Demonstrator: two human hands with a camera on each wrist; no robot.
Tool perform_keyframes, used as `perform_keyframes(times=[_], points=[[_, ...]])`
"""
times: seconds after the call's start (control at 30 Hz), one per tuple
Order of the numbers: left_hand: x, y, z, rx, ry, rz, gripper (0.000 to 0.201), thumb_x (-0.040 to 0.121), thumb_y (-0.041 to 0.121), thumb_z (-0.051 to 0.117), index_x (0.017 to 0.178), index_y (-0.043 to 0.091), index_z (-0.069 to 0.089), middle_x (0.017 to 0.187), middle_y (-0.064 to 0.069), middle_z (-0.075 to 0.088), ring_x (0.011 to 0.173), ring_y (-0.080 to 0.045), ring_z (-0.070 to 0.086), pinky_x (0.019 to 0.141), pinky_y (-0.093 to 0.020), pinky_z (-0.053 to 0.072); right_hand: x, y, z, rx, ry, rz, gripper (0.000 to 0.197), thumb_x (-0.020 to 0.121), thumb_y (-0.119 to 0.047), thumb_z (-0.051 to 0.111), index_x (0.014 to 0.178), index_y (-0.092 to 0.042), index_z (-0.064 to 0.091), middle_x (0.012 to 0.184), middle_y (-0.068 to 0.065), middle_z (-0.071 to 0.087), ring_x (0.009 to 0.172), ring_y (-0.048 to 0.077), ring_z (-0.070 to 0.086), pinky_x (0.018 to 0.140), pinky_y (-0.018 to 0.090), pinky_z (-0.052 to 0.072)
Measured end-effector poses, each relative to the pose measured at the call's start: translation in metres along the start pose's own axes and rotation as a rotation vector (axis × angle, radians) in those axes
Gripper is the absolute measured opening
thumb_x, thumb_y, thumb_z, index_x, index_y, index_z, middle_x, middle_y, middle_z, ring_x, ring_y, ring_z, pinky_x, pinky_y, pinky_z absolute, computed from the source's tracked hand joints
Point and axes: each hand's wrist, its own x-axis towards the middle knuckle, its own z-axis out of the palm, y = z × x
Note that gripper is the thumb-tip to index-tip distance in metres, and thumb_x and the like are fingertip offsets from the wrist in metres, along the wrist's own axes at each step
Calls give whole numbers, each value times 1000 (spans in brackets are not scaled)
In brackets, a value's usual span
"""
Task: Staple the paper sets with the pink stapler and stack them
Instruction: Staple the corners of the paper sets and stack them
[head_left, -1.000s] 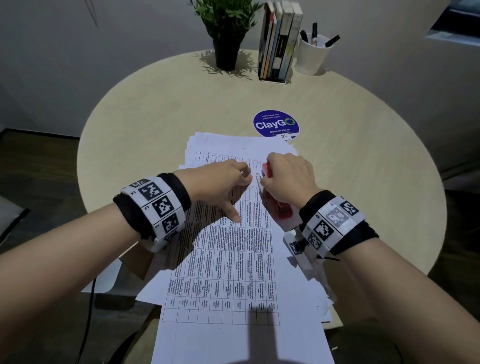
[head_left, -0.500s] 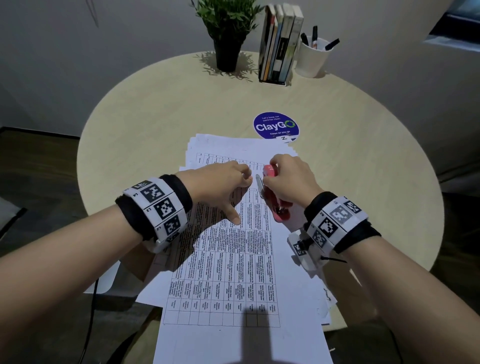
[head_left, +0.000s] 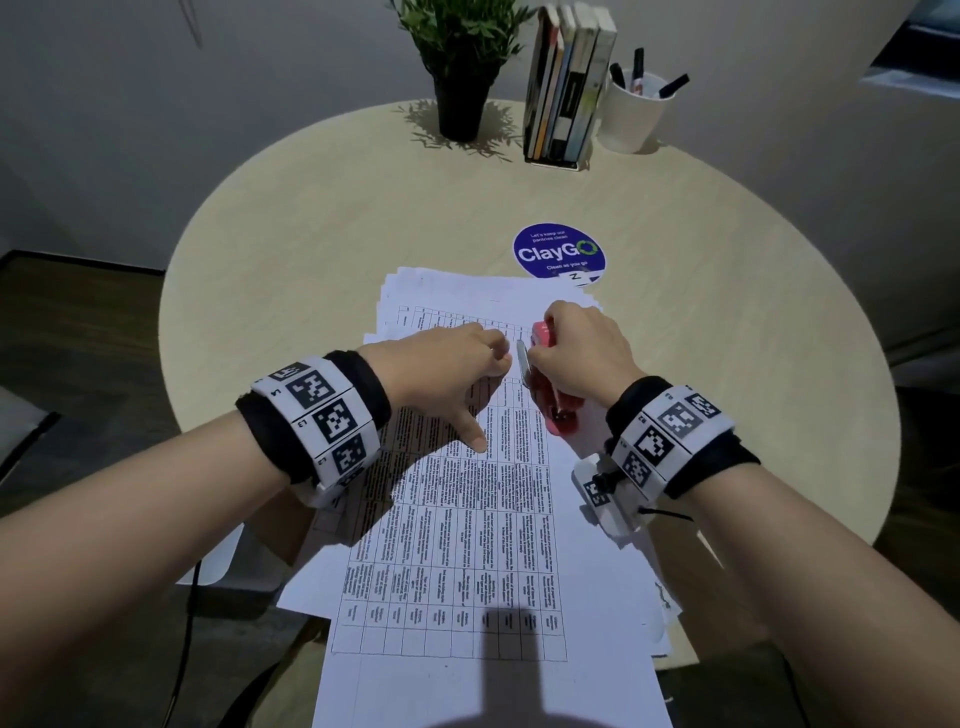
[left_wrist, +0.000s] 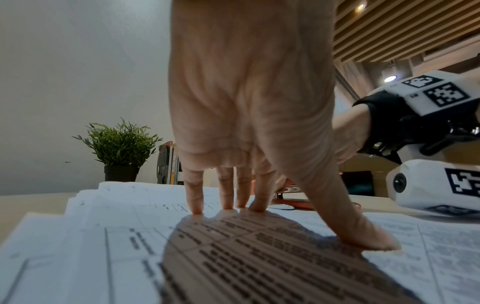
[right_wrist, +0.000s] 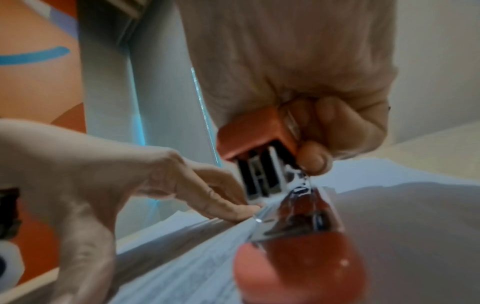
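Note:
A pile of printed paper sets (head_left: 457, 545) lies on the round table (head_left: 311, 234) in front of me. My left hand (head_left: 457, 364) presses its straight fingertips (left_wrist: 194, 205) and spread thumb on the top sheet (left_wrist: 103, 246). Right beside it, my right hand (head_left: 576, 348) grips the pink stapler (head_left: 553, 405) at the sheet's right edge. The stapler's top (right_wrist: 254, 133) is lifted off its base (right_wrist: 306, 257), so the metal magazine shows. The paper's edge (right_wrist: 182, 257) lies at the stapler's mouth. My right hand (right_wrist: 298, 72) hides the front of the stapler.
A potted plant (head_left: 462, 67), a rack of books (head_left: 566, 88) and a white cup of pens (head_left: 631, 111) stand at the table's far edge. A blue round sticker (head_left: 558, 252) lies just beyond the papers. The paper pile overhangs the near table edge.
A second ago my right hand held the stapler pressed flat on the paper. Its top has since lifted, and the hand has risen slightly. My left hand has stayed in place.

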Motion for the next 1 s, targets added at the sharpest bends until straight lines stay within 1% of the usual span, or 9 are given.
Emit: perform_keyframes(times=[0.33,0.47,0.53,0.6,0.67,0.77,0.87,0.93,1.0], points=[[-1,-1,-1,-44,-7,-18,94,61,68,73,133,13,49,137,-2,40,122,-21,40,97,-39,44,21,-1,-4,86,5,30,19,83,-24,55,89,-6,58,88,11,61,85,35,57,65,35,41],[8,-6,-4,-221,106,-104,62,56,60,81,98,22,57,109,3,50,107,-21,47,82,-36,46,22,9,-8,285,-1,106,22,80,-24,59,97,-11,63,89,9,65,85,32,63,74,39,53],[14,-5,-7,-329,154,-200,75,55,59,82,109,17,52,110,-1,49,106,-23,48,85,-37,45,21,20,-11,449,31,169,26,75,-28,58,99,-19,63,89,11,69,83,35,67,73,43,57],[22,-1,-12,-357,144,-272,85,60,55,82,123,10,48,116,-6,50,107,-24,49,91,-40,45,21,35,-18,601,94,246,25,75,-27,59,99,-21,62,84,10,70,72,31,68,59,33,55],[32,6,-17,-347,126,-307,71,64,46,83,116,9,53,111,-5,57,102,-24,54,86,-38,47,19,52,-28,664,156,316,23,81,-23,62,104,-18,61,76,7,66,58,20,63,46,19,47],[44,13,-24,-337,68,-330,51,67,40,84,101,8,64,103,-6,63,90,-22,56,71,-31,45,14,78,-46,733,290,383,34,77,-25,64,109,-14,65,78,4,66,63,16,63,56,23,51],[49,19,-28,-335,31,-297,34,73,26,81,94,4,67,98,-8,66,82,-20,54,63,-25,40,7,101,-63,773,366,404,31,83,-16,65,113,-11,64,78,0,65,59,10,62,49,22,49],[51,22,-30,-340,63,-245,8,78,5,69,84,7,64,93,-6,66,79,-19,53,53,-22,37,2,113,-74,805,429,398,33,82,-16,66,114,-11,64,89,8,69,66,17,67,58,29,56],[58,23,-33,-366,124,-221,25,80,-3,56,63,14,51,81,-5,65,75,-20,53,52,-22,34,-5,121,-88,812,508,384,35,80,-17,66,115,-11,65,101,10,69,82,23,70,74,38,58]])
